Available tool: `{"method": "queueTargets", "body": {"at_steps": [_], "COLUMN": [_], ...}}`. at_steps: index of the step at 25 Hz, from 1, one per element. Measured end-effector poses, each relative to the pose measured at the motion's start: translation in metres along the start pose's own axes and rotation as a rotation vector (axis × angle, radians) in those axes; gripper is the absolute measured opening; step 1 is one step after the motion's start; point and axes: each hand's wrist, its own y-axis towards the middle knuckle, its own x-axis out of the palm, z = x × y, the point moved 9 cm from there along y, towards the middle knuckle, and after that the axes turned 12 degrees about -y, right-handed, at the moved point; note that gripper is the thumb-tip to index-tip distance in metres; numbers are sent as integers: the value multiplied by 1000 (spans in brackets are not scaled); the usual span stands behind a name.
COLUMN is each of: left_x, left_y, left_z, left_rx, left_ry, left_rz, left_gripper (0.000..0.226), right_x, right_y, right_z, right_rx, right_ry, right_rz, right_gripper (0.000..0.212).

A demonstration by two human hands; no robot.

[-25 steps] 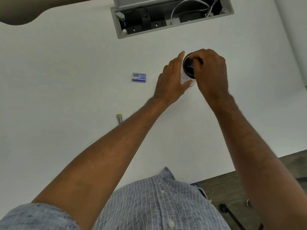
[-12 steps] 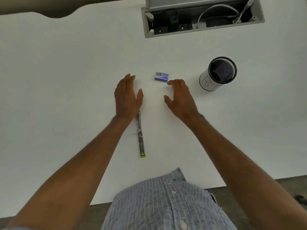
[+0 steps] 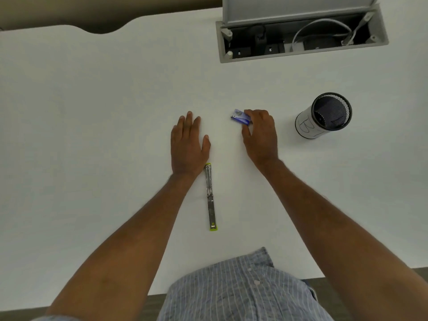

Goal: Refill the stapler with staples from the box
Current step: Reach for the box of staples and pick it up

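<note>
The stapler lies swung fully open on the white table, a long silver strip with lime-green ends, pointing away from me. My left hand rests flat and open on the table just beyond the stapler's far end, touching nothing else. The small blue staple box lies to the right of it, and my right hand has its fingers and thumb closed around the box's right end.
A black mesh pen cup with a white paper label stands right of my right hand. An open cable tray with sockets and a white cable is sunk into the table at the back. The near table edge runs along my shirt.
Both hands left the pen cup and came down to the middle of the table. The right hand then reached forward and took hold of the staple box; the left hand settled flat.
</note>
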Motion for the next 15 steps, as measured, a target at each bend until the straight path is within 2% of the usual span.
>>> {"method": "queueTargets", "body": {"at_steps": [6,9,12,15], "left_x": [1,0,-7,-23], "left_y": [0,3,6,1], "left_z": [0,-1,9,36], "left_rx": [12,-36,-196,-329], "left_ry": [-12,-85,-308,-732], "left_rz": [4,-19,-6,78], "left_gripper": [59,57,47,33], "right_x": [2,-1,-8,-17], "right_y": [1,5,-3,-28], "right_z": [3,6,4,-4], "right_rx": [45,131,236,305], "right_ry": [39,160,334,490], "right_rz": [8,-21,-36,-39], "right_gripper": [39,36,32,31]}}
